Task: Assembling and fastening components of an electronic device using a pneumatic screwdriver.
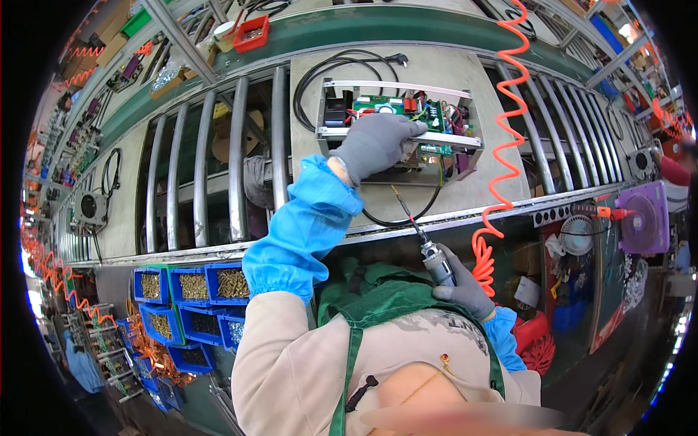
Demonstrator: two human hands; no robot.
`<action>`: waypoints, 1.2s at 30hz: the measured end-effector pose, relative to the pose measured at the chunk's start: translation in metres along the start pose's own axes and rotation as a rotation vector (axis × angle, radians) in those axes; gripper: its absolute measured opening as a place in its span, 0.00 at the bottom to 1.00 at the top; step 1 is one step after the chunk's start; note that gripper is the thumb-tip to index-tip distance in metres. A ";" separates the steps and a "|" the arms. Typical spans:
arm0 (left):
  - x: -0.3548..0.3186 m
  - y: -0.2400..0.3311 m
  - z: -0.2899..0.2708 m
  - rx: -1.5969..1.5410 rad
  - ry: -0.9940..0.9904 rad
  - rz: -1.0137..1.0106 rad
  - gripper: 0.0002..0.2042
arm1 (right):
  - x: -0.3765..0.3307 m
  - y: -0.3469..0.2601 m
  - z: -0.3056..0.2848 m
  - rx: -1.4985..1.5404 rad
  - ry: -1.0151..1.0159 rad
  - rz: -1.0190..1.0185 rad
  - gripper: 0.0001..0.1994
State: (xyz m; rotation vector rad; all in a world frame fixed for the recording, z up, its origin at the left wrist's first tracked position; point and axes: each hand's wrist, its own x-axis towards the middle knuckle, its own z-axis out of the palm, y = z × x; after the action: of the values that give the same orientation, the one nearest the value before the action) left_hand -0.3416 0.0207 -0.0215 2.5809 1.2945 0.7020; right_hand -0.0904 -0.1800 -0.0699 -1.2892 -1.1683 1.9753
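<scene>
My left hand (378, 144), in a grey glove and blue sleeve cover, lies over the near rail of an open metal chassis (436, 138). Its fingers curl against the rail, the index finger stretched along it; whether a small part is under them is hidden. Green circuit boards (374, 105) and coloured wires fill the chassis. My right hand (469, 287), also gloved, is wrapped round a silver and black power screwdriver (438, 263). The long bit (404, 206) points up and left toward the chassis, apart from it, with a brass-coloured tip.
Metal rollers (240, 160) flank the grey work board (487, 185). A coiled orange air hose (509, 123) hangs at the right. Blue bins (193, 285) of screws stand at the lower left. A black power cable (309, 80) loops behind the chassis. Small fans (576, 234) sit at the right.
</scene>
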 end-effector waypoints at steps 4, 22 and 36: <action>0.003 0.000 0.000 0.002 -0.050 -0.006 0.17 | -0.008 0.003 -0.002 0.068 0.008 -0.023 0.49; 0.030 0.020 0.019 0.009 -0.005 0.054 0.16 | -0.006 -0.030 0.014 0.218 0.234 -0.144 0.49; 0.058 0.038 0.026 0.067 -0.071 0.092 0.13 | -0.030 -0.046 0.012 0.936 0.010 -0.181 0.36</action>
State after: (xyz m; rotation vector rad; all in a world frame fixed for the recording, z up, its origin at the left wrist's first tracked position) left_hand -0.2728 0.0446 -0.0112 2.7070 1.2050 0.5852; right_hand -0.0907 -0.1847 -0.0142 -0.6606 -0.2283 1.9675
